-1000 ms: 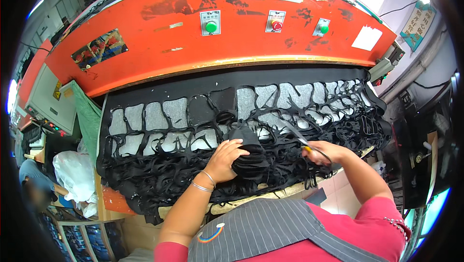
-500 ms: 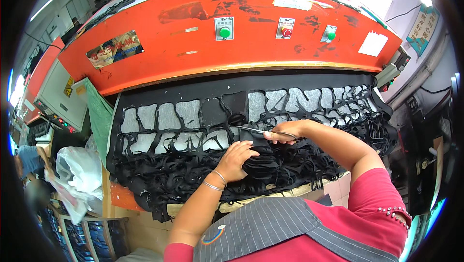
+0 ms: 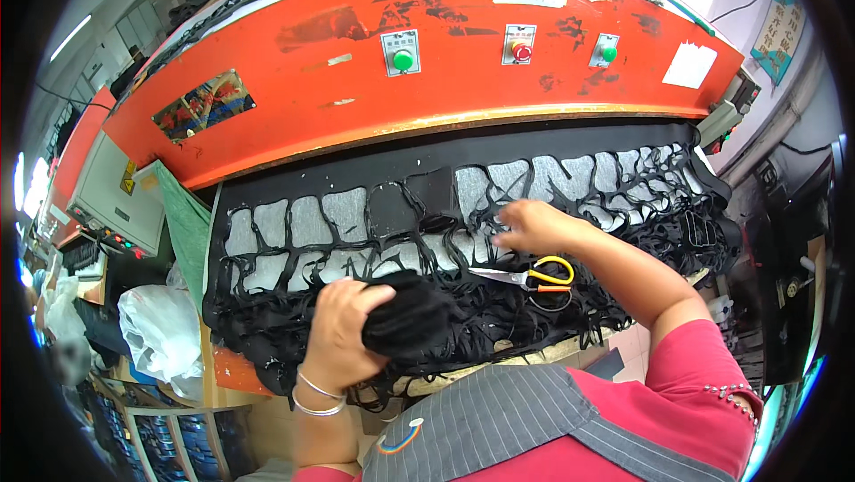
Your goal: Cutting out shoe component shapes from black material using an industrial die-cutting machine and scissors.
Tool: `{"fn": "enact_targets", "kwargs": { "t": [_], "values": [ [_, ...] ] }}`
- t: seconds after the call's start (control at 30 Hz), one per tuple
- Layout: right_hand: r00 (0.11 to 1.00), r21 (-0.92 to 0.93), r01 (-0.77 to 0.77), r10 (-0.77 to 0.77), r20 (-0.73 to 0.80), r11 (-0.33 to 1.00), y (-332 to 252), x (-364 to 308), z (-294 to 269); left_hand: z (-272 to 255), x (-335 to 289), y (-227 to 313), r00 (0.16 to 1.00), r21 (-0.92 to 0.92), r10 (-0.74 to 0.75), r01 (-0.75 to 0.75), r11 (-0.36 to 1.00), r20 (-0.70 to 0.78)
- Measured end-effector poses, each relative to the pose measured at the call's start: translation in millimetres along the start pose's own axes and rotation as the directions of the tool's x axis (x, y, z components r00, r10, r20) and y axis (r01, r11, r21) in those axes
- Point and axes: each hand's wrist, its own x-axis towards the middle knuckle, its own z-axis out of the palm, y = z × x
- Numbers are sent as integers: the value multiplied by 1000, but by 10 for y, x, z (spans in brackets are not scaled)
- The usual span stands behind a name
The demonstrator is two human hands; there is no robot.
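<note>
- Spreading below the red painted machine (image 3: pixel 312 81), a matte black sheet (image 3: pixel 356 170) is pierced by rows of roughly four-sided openings with rounded corners.
- Mottled grey surface (image 3: pixel 269 224) shows through most of them; two panels in the upper row are filled with black.
- Toward the person, the sheet gives way to a dense tangle of thin, limp black strips (image 3: pixel 294 322), looped and overlapping.
- A thick, rounded stack of black pieces (image 3: pixel 408 315), soft-looking and blurred, sits above the tangle at the left hand.
- Scissors (image 3: pixel 521 278) lie on the strips right of the stack: bright metal blades pointing left, yellow and orange on the handles.
- The left hand (image 3: pixel 343 331) clasps the stack from its left side, fingers bent, with smooth metal bangles (image 3: pixel 319 397) around the wrist.
- The right hand (image 3: pixel 534 226) reaches in from the right, just above the scissors, which are out of its grasp; its fingers point left, forefinger and thumb slightly parted.
</note>
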Motion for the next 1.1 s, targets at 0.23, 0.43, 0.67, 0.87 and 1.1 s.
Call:
{"fn": "enact_targets", "kwargs": {
  "t": [0.23, 0.43, 0.67, 0.87, 1.1],
  "values": [
    [896, 717, -372, 429, 112, 589, -117, 1282, 323, 320, -277, -563, 766, 341, -578, 484, 806, 280],
    [892, 965, -249, 409, 192, 88, -152, 1465, 441, 21, 138, -515, 819, 379, -487, 365, 850, 305],
    [961, 972, -19, 262, 82, -234, -48, 1335, 644, 281, 1114, -360, 839, 512, 23, -353, 783, 544],
    [997, 979, 3, 73, 13, -205, 144, 1349, 783, 1221, 1500, -433, 649, 312, 315, -663, 680, 693],
    [999, 858, 36, 8, -37, -513, 258, 1252, 704, 1395, 1715, -357, 647, 527, -127, -475, 705, 752]
  ]
}}
